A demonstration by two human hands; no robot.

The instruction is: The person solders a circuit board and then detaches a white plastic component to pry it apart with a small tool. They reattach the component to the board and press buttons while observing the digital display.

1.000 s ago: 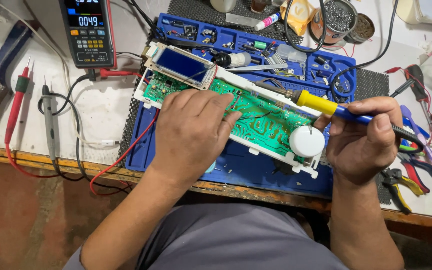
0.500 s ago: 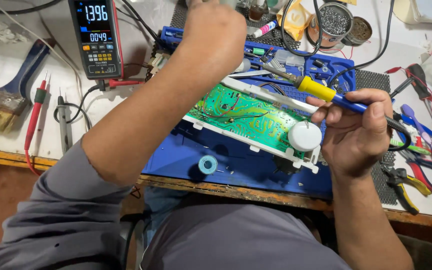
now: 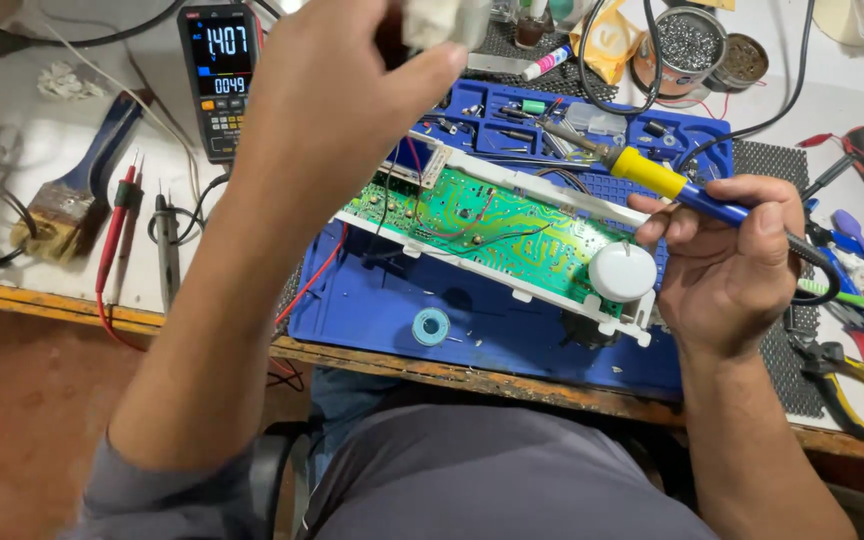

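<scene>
- Right hand [image 3: 727, 265], right of centre, fingers wrapped tight on a soldering iron [image 3: 667, 180]: yellow collar, blue handle, metal tip pointing to the upper left, black cord running out behind the hand.
- Left hand [image 3: 337, 95] raised at top centre, close to the camera, fingers pinched on a small whitish object [image 3: 442, 20]; partly cut off by the top edge, can't tell what it is.
- Circuit board [image 3: 497, 225] at centre frame, slanting down to the right: green face with yellowish traces, thin red and dark wires across it, sitting in a long white plastic frame.
- Round white knob [image 3: 622, 272] at the board's lower right end, just beside the right hand.
- Board lies on a blue work mat [image 3: 392, 310]; neither hand touches the board.
- Small blue solder spool [image 3: 430, 326] on the mat below the board.
- Multimeter [image 3: 220, 75] upper left, screen lit, red and black probes [image 3: 142, 235] lying left of the mat.
- Paintbrush [image 3: 77, 185] far left on the bench.
- Pliers and cutters [image 3: 857, 330] piled at the right edge.
</scene>
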